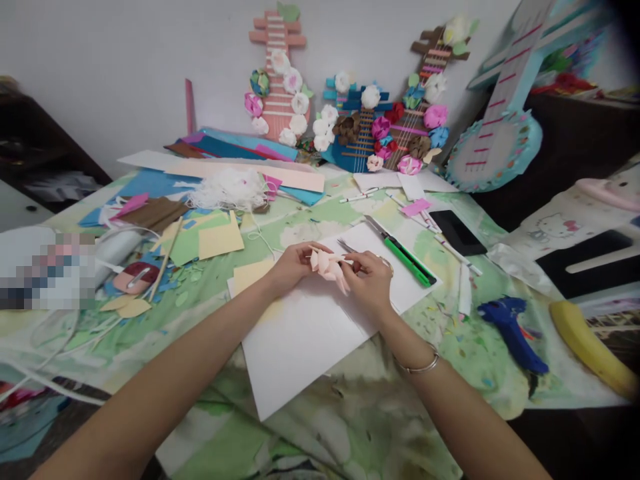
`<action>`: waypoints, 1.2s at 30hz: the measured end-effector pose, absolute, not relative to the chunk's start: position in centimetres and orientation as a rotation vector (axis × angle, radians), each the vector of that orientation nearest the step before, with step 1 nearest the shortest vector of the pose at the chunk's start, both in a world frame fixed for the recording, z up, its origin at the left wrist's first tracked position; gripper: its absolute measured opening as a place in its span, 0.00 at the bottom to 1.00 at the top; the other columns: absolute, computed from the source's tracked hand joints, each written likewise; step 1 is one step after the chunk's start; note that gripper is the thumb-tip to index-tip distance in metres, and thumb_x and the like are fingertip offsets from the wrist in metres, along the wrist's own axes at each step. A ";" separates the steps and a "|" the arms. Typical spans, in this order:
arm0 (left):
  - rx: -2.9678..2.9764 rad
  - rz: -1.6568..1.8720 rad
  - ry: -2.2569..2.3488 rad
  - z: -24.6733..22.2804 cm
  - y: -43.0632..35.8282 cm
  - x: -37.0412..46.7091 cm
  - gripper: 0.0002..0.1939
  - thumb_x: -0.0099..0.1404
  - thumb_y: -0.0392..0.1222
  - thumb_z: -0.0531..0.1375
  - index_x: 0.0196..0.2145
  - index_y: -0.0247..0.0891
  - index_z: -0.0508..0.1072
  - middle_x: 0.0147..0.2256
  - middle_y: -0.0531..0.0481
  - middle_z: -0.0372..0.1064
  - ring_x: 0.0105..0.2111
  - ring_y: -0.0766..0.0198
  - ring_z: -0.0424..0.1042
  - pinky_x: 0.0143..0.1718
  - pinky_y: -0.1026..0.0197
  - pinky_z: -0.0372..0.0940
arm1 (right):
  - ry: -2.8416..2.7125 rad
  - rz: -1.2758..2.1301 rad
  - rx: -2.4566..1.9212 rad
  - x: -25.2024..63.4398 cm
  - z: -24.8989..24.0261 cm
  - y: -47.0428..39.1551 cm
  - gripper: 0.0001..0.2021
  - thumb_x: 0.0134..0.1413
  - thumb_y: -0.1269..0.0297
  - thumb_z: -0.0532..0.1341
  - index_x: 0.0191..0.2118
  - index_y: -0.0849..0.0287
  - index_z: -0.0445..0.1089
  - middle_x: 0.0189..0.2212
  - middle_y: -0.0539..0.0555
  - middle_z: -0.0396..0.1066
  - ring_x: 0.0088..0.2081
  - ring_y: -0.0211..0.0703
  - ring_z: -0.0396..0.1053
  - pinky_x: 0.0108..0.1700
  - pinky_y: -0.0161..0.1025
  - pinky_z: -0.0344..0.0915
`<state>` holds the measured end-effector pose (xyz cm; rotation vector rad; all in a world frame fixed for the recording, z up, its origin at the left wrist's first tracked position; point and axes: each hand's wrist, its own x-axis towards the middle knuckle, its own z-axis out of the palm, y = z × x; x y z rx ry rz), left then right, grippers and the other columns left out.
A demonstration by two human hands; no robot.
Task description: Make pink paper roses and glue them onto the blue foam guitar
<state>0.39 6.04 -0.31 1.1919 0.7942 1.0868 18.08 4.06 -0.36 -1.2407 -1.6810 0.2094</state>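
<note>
A pale-pink paper flower point(327, 265) sits between the left hand point(295, 263) and right hand point(369, 273), pinched by both, above a white sheet point(295, 360). At right, a Hello Kitty print point(556, 230) shows.

Soft, muted light; edges stretched; upper right corner dark

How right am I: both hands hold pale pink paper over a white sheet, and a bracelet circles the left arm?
Not quite: the head view shows the bracelet on the right arm, not the left. The left hand and right hand do hold the pale pink paper over the white sheet.
</note>
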 end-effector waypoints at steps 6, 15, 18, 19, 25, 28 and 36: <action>1.194 1.097 0.756 -0.6 6.2 0.4 0.16 0.45 0.31 0.66 0.35 0.33 0.75 0.33 0.47 0.73 0.32 0.63 0.72 0.36 0.60 0.66 | -1.705 0.233 -1.190 18.2 -0.4 4.0 0.05 0.49 0.66 0.60 0.28 0.56 0.74 0.24 0.49 0.61 0.24 0.34 0.61 0.29 0.36 0.59; 1.162 1.030 0.798 0.0 5.8 0.3 0.15 0.47 0.33 0.66 0.36 0.33 0.75 0.33 0.45 0.74 0.32 0.61 0.73 0.36 0.61 0.66 | -1.697 0.259 -1.179 18.2 0.0 4.0 0.04 0.48 0.67 0.62 0.27 0.58 0.74 0.24 0.48 0.60 0.23 0.32 0.61 0.31 0.37 0.57; 1.150 1.015 0.811 0.1 5.7 0.1 0.16 0.46 0.32 0.66 0.37 0.34 0.75 0.34 0.46 0.75 0.33 0.61 0.73 0.37 0.62 0.65 | -1.712 0.209 -1.169 18.2 0.1 3.9 0.05 0.48 0.67 0.61 0.26 0.58 0.74 0.23 0.48 0.60 0.25 0.34 0.61 0.32 0.38 0.56; 1.146 1.013 0.813 0.1 5.7 0.1 0.17 0.46 0.32 0.66 0.37 0.34 0.75 0.34 0.46 0.75 0.33 0.61 0.73 0.37 0.62 0.65 | -1.719 0.186 -1.172 18.2 0.2 3.9 0.05 0.48 0.67 0.61 0.26 0.58 0.74 0.23 0.48 0.60 0.26 0.34 0.61 0.33 0.38 0.56; 0.987 0.968 0.810 0.8 5.5 -0.1 0.13 0.49 0.32 0.61 0.36 0.31 0.77 0.33 0.43 0.75 0.34 0.60 0.73 0.38 0.60 0.66 | -1.802 0.063 -1.120 18.3 0.1 4.0 0.04 0.50 0.67 0.61 0.28 0.58 0.74 0.25 0.49 0.61 0.28 0.36 0.63 0.36 0.41 0.55; 0.923 0.992 0.783 1.1 5.6 -0.2 0.13 0.51 0.33 0.58 0.34 0.29 0.77 0.32 0.40 0.75 0.33 0.59 0.73 0.38 0.58 0.66 | -1.833 0.056 -1.059 18.4 0.0 4.0 0.07 0.53 0.68 0.58 0.29 0.58 0.73 0.26 0.51 0.59 0.28 0.36 0.62 0.33 0.39 0.57; 0.855 1.037 0.684 1.2 5.6 -0.3 0.14 0.49 0.32 0.53 0.31 0.27 0.77 0.25 0.42 0.72 0.27 0.60 0.70 0.33 0.59 0.64 | -1.849 0.069 -1.043 18.3 -0.1 3.8 0.08 0.53 0.68 0.57 0.27 0.59 0.71 0.26 0.50 0.57 0.25 0.34 0.58 0.30 0.36 0.58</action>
